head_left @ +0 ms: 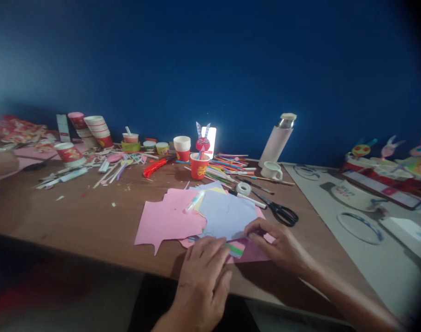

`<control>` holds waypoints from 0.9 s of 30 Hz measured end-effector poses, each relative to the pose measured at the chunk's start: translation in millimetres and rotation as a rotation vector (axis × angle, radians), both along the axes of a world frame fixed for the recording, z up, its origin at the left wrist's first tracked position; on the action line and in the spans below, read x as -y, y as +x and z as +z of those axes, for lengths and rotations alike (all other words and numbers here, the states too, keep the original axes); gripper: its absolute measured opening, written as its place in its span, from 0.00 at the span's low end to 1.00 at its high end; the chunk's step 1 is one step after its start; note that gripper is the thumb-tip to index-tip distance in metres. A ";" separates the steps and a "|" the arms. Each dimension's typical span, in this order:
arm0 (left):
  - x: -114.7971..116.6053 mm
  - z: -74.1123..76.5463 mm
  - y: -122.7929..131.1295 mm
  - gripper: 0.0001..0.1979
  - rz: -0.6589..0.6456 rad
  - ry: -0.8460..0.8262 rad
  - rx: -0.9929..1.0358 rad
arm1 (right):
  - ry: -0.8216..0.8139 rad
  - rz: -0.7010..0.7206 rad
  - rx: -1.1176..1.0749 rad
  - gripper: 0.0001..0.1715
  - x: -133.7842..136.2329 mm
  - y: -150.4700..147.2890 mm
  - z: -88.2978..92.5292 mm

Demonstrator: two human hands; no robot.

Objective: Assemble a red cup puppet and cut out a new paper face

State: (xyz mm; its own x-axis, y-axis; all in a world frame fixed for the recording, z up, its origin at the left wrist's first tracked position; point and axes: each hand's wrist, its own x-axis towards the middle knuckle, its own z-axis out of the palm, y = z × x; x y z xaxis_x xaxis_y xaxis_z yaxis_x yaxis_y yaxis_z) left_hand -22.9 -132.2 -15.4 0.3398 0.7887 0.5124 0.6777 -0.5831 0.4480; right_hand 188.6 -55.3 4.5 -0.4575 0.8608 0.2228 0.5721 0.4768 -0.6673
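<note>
The paper sheets (183, 216) lie overlapping near the front edge of the bench (93, 221), with a pen (194, 201) on top of them. The left hand (203, 263) and the right hand (281, 244) rest side by side on the sheets' near edge. The scissors (281, 212) lie just right of the sheets, behind them a tape roll (244, 188). Farther back stands a cup (199, 166), a cutter (157, 167) to its left, sticks (227, 165) to its right. At the back right a flask (276, 140) leans behind a mug (271, 170). Stacked cups (98, 129) lean at the back left.

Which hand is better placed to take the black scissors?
Probably the right hand: it rests at the right edge of the papers, just beside the scissors. The left hand lies farther away.
</note>
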 end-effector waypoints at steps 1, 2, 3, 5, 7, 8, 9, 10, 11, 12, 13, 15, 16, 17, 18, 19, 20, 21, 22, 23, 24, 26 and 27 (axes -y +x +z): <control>-1.0 -0.3 3.9 0.22 -0.015 0.009 -0.044 | 0.004 0.004 0.006 0.06 -2.7 -1.2 1.0; -1.9 -0.6 7.7 0.22 -0.022 0.022 -0.070 | 0.010 0.012 0.012 0.06 -6.1 -2.5 2.1; -2.6 -1.0 11.0 0.22 -0.020 0.041 -0.077 | 0.016 0.022 0.016 0.06 -10.1 -3.9 3.2; -4.0 -2.4 16.1 0.21 -0.001 0.097 -0.059 | 0.023 0.040 0.016 0.07 -19.0 -7.0 5.1; -5.3 -4.8 19.2 0.21 -0.006 0.138 -0.057 | 0.026 0.054 0.010 0.07 -27.2 -10.1 5.8; -5.9 -6.2 20.2 0.21 -0.018 0.140 -0.070 | 0.028 0.063 0.008 0.08 -30.4 -11.4 5.5; -6.4 -7.6 21.1 0.21 -0.026 0.128 -0.086 | 0.029 0.074 0.007 0.08 -32.8 -12.5 4.8; -6.7 -9.1 22.0 0.21 -0.017 0.110 -0.099 | 0.028 0.084 0.007 0.08 -34.3 -13.1 3.5; -7.0 -10.3 22.8 0.21 0.005 0.086 -0.109 | 0.025 0.090 0.005 0.08 -35.2 -13.4 2.0; -7.3 -11.4 23.5 0.20 0.035 0.063 -0.118 | 0.024 0.089 0.002 0.08 -35.5 -13.1 0.3; -7.5 -12.2 24.0 0.19 0.065 0.047 -0.127 | 0.025 0.083 -0.004 0.07 -35.7 -12.4 -1.5; -8.1 -13.4 24.3 0.17 0.100 0.025 -0.166 | 0.041 0.052 -0.028 0.06 -36.3 -9.7 -4.5; -8.3 -14.0 24.1 0.17 0.097 0.015 -0.195 | 0.053 0.028 -0.051 0.06 -37.0 -8.0 -5.6; -8.5 -14.7 23.6 0.17 0.091 0.004 -0.219 | 0.062 -0.001 -0.083 0.06 -38.1 -6.1 -6.4; -8.5 -15.6 22.9 0.17 0.085 -0.004 -0.236 | 0.061 -0.032 -0.122 0.06 -39.4 -4.2 -7.0; -8.3 -16.8 22.1 0.17 0.076 -0.018 -0.248 | 0.053 -0.068 -0.173 0.06 -40.8 -2.3 -7.5; -7.6 -18.3 21.4 0.18 0.067 -0.032 -0.246 | 0.043 -0.106 -0.233 0.06 -42.0 -0.5 -7.8; -6.6 -19.7 20.6 0.18 0.059 -0.044 -0.222 | 0.035 -0.143 -0.296 0.06 -42.9 1.1 -8.1; -5.3 -20.9 19.9 0.18 0.048 -0.059 -0.173 | 0.032 -0.177 -0.360 0.05 -43.1 2.6 -8.1; -4.0 -21.6 19.2 0.17 0.036 -0.082 -0.095 | 0.038 -0.206 -0.416 0.05 -42.5 3.9 -7.8; -2.8 -21.3 18.6 0.17 0.030 -0.123 0.016 | 0.055 -0.227 -0.460 0.04 -41.0 4.9 -7.2; -2.5 -17.4 17.1 0.14 0.048 -0.288 0.347 | 0.111 -0.221 -0.496 0.04 -35.4 6.0 -4.4; -3.9 -13.7 16.0 0.14 0.059 -0.426 0.545 | 0.153 -0.184 -0.496 0.05 -31.8 6.1 -2.5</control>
